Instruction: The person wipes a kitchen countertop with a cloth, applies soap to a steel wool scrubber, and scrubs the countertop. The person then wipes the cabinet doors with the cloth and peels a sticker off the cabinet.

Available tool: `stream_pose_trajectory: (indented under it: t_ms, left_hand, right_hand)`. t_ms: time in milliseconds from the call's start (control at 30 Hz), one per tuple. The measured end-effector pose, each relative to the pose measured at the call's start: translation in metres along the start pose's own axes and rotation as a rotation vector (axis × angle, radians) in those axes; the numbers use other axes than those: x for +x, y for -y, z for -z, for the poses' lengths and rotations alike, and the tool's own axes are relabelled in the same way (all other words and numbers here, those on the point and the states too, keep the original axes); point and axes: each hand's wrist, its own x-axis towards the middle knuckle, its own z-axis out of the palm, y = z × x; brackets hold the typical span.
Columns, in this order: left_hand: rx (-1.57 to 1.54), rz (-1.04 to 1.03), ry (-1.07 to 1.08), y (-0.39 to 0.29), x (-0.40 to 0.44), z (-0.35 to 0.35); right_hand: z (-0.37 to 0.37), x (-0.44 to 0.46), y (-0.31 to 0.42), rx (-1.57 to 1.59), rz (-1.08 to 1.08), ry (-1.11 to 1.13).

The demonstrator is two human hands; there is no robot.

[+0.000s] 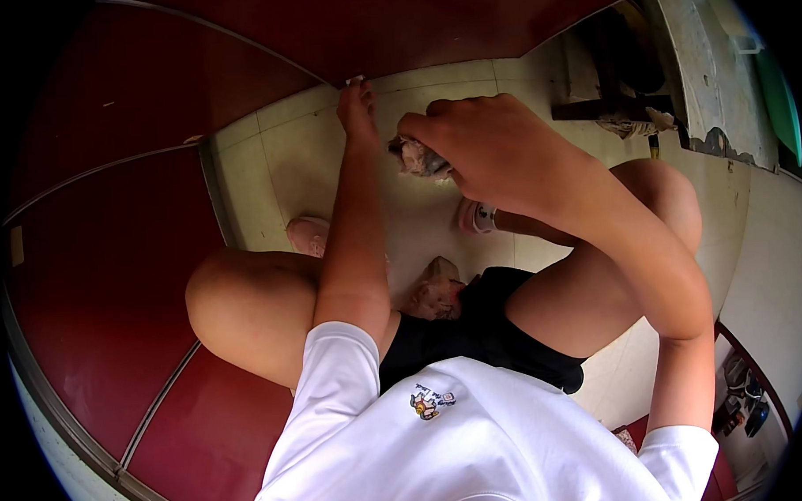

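Note:
My left hand point(358, 109) reaches forward to the foot of the dark red panel point(394, 39). Its fingers are curled in at a small white piece point(353, 79), which is too small to name. Across from it, my right hand point(494, 146) is closed round a crumpled pinkish-grey wad point(422, 159), maybe cloth or paper, held above the floor. The fingers of this hand are partly hidden behind its back. Low between my legs is a brownish, crumpled-looking bundle point(436, 289); its kind is unclear.
Pale floor tiles point(299, 121) lie between my feet, with a pink shoe point(308, 234) at left. More dark red panels point(110, 261) stand close on the left. At upper right is a worn grey furniture side point(708, 72) with a dark opening. A shelf with small items point(742, 398) is at lower right.

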Motion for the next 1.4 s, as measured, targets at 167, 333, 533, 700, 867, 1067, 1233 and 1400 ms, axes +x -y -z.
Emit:
stream_pose_trajectory:
  t_ms: [167,333,533,700,867,1067,1233,1400]
  left_hand:
    - [0.103,-0.029,-0.075,0.004,0.012,0.003]
    - [0.166,-0.015,-0.105,0.004,0.014,0.004]
    - [0.266,0.035,-0.098,0.001,0.022,0.004]
    - [0.228,0.102,-0.139,0.018,0.035,0.016]
    - [0.201,0.057,-0.123,0.032,0.040,0.024]
    - [1.034,-0.171,-0.065,0.076,0.091,0.059]
    - [1.077,-0.117,-0.033,0.091,0.095,0.070]
    - [1.261,0.111,-0.039,0.094,0.029,0.093]
  right_hand:
    - [0.001,-0.001,0.001,-0.011,-0.017,0.011]
    - [0.004,-0.002,-0.002,0.034,-0.023,0.007]
    - [0.012,0.002,-0.004,-0.031,-0.074,-0.023]
    - [0.016,0.004,-0.005,-0.014,-0.063,-0.070]
    - [0.015,0.005,-0.003,-0.015,-0.056,-0.092]
    - [0.016,0.005,-0.002,-0.005,-0.073,-0.060]
    - [0.018,0.007,-0.002,0.001,-0.075,-0.052]
    - [0.016,0.007,0.005,-0.035,-0.086,-0.005]
